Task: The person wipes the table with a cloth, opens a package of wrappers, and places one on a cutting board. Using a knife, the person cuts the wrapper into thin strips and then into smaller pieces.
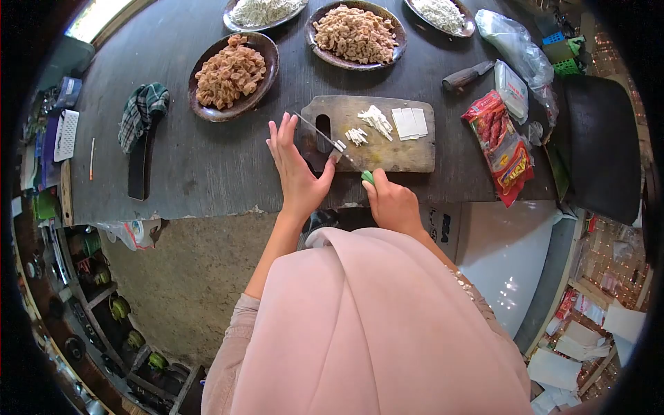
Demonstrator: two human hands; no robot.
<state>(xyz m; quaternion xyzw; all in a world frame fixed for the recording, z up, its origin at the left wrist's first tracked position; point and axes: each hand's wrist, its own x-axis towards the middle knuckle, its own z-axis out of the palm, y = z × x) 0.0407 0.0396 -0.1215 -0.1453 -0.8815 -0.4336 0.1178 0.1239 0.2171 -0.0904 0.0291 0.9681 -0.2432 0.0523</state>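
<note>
My right hand [394, 204] grips the green handle of a knife [325, 138]. Its blade slants up and left across a wooden cutting board [408, 160]. My left hand [299, 166] is at the board's left edge, fingers stretched out and thumb spread, close beside the blade. Small white bits cling to the blade. On the board are short cut white sticks [356, 136], longer white strips [377, 120] and flat white slices [410, 123] lying side by side. What the white food is I cannot make out.
Plates of brown pieces [229, 77], tan bits [354, 34] and white shreds [439, 15] stand beyond the board. To the right lie another knife [467, 75], a red packet [498, 142] and plastic bags [519, 45]. A checked cloth [144, 114] lies left.
</note>
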